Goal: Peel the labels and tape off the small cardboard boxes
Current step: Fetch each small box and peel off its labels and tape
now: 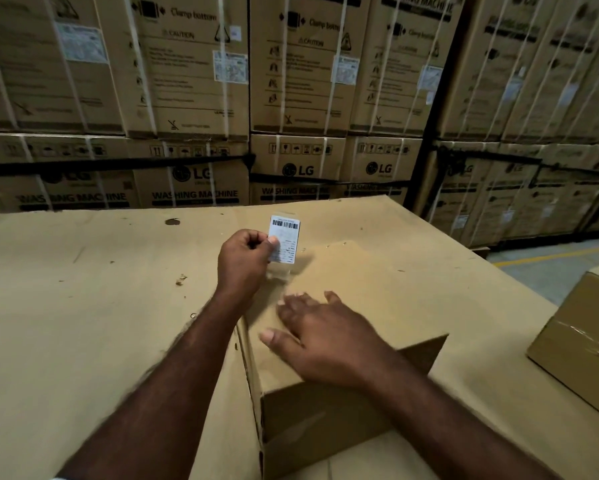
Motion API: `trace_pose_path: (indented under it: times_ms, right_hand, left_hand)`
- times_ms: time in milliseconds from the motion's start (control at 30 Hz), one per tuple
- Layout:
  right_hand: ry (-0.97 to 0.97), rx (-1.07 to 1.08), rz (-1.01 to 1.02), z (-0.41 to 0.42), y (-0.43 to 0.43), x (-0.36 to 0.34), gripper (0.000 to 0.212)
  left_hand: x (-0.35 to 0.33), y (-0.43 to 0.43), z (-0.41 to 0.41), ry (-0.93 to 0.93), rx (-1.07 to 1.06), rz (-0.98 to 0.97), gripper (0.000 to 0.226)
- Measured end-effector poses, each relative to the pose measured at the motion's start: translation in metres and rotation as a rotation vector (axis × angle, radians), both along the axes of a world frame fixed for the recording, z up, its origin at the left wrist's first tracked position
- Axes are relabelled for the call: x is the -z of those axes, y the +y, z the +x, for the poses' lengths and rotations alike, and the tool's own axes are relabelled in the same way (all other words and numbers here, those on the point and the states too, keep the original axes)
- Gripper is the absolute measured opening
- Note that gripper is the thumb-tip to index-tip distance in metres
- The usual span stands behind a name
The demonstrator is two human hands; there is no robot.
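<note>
Over the far left corner of the small cardboard box (pixel 319 420), the left hand (pixel 244 258) is pinching a white barcode label (pixel 284 239) between the thumb and curled fingers, holding it upright. Whether the label is touching the box cannot be told. The right hand (pixel 329 341) is resting flat on the box top, fingers straight and slightly apart. Right of the box, well apart, a second taped cardboard box (pixel 575 341) is standing.

Matt cardboard box (pixel 326 271), paper label (pixel 286 237)
</note>
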State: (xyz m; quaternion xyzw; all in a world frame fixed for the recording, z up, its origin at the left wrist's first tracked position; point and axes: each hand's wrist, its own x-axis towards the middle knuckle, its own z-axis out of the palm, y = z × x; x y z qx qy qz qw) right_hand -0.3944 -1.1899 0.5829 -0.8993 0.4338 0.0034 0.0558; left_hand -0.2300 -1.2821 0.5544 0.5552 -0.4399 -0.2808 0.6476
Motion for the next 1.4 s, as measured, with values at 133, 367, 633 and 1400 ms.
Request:
trace_pose_path:
  times_ms: [133,367,633,1400]
  right_hand:
    - [0.017,0.110,0.019,-0.045,-0.002,-0.009,0.073]
    - [0.007,0.093,-0.032,-0.011,-0.034,0.006,0.078]
    - [-0.134,0.579,-0.037,-0.080,-0.058,0.007,0.068]
    - [-0.982,1.046,-0.194,-0.219,0.060,-0.048,0.051]
  left_hand:
    - [0.000,0.002,-0.001,0.019,0.012,0.003,0.015]
    - [-0.008,0.007,-0.007,0.024,0.023,0.009,0.014]
    - [-0.006,0.009,-0.007,-0.011,-0.013,0.022,0.018]
    - [-0.141,0.108,-0.136,-0.020,0.742,-0.058,0.010]
